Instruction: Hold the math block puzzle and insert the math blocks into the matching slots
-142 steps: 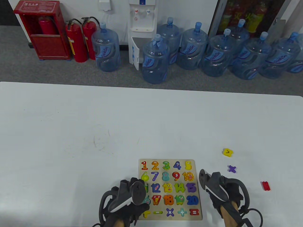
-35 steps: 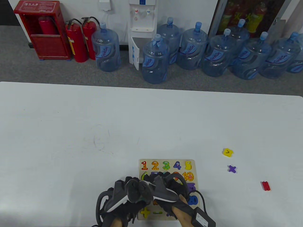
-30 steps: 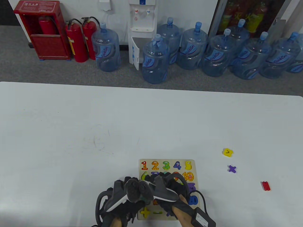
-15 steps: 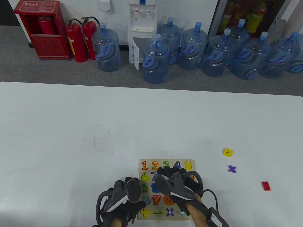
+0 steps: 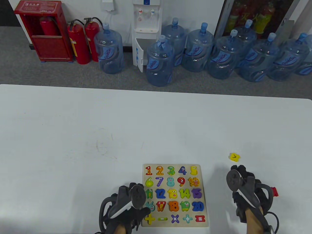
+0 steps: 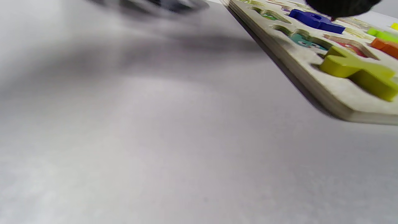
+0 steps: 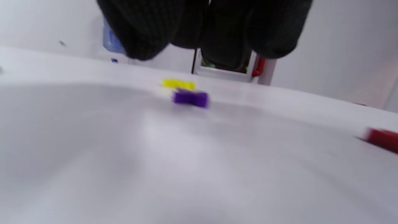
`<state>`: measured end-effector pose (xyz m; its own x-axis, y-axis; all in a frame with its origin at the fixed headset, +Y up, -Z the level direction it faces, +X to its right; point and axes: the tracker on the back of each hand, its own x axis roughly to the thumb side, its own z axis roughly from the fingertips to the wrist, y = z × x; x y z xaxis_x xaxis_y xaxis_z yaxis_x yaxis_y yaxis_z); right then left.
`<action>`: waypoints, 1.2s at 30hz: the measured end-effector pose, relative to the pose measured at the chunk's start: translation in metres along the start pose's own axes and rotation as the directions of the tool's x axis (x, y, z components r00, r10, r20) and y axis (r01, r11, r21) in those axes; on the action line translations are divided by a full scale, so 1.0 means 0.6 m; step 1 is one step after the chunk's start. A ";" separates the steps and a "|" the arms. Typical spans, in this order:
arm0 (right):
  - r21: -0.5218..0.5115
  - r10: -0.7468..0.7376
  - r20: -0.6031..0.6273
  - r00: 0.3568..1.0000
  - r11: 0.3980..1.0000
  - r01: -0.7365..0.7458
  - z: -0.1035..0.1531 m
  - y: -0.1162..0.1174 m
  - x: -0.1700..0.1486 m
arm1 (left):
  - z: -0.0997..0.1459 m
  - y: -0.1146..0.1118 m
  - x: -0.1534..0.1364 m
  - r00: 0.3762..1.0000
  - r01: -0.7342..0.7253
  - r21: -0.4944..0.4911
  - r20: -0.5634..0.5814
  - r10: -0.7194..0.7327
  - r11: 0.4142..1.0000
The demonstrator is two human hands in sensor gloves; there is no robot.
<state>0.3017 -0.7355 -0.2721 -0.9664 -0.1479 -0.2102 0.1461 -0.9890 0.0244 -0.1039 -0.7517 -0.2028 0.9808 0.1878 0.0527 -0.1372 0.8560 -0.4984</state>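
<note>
The wooden number puzzle board point(image 5: 202, 170) lies near the table's front edge, with coloured numbers and signs in its slots. My left hand point(image 5: 140, 210) rests on the board's left edge; in the left wrist view one fingertip point(image 6: 339, 6) lies over the board point(image 6: 335, 96) by a blue piece point(image 6: 315, 21). My right hand point(image 5: 240, 171) hovers right of the board and holds nothing. In the right wrist view its fingers point(image 7: 217, 34) hang above a loose purple cross block point(image 7: 190, 97), apart from it. The table view hides that cross under the hand.
A loose yellow block point(image 5: 234, 157) lies beyond the right hand and a red block point(image 5: 275, 191) peeks out at its right side. Both also show in the right wrist view, yellow block point(image 7: 178, 84) and red block point(image 7: 381, 139). Water jugs and fire extinguishers stand on the floor behind the table.
My right hand has left the board and swung right, over the purple cross. The board's pieces are uncovered again. The left hand has stayed at the board's left edge.
</note>
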 end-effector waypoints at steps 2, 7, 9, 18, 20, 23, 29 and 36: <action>0.068 0.013 -0.017 1.000 0.998 -0.012 -0.008 0.014 -0.013 | 0.000 0.001 -0.001 1.000 -0.009 0.006 0.002 0.009 1.000; 0.260 0.014 -0.022 1.000 0.965 -0.008 -0.037 0.041 -0.014 | 0.000 -0.001 0.000 1.000 -0.005 0.012 0.003 0.005 1.000; 0.255 -0.005 -0.019 1.000 0.967 0.010 -0.036 0.039 -0.008 | 0.000 -0.001 0.000 1.000 -0.007 0.012 0.001 0.007 1.000; 0.062 0.047 0.034 0.998 0.997 -0.049 -0.008 0.012 0.012 | 0.001 -0.004 0.001 1.000 0.000 0.011 0.009 0.000 1.000; 0.049 0.046 0.065 0.997 0.998 -0.049 -0.001 0.010 0.019 | 0.001 -0.004 0.000 1.000 -0.006 0.012 0.012 0.006 1.000; 0.060 0.022 0.113 0.993 0.998 -0.029 0.009 0.007 0.027 | 0.002 -0.003 0.001 1.000 -0.013 0.016 0.019 0.012 1.000; 0.089 0.031 0.165 0.986 0.995 -0.047 0.025 0.011 0.044 | 0.002 -0.004 0.002 1.000 -0.009 0.006 0.026 0.008 1.000; 0.046 0.073 0.198 0.977 0.995 -0.084 0.036 0.008 0.062 | 0.003 -0.005 0.002 1.000 -0.012 0.009 0.028 0.012 1.000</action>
<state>0.2618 -0.7460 -0.2589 -0.9758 -0.2184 -0.0097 0.2168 -0.9724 0.0864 -0.1027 -0.7530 -0.1995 0.9748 0.2115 0.0712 -0.1503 0.8578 -0.4915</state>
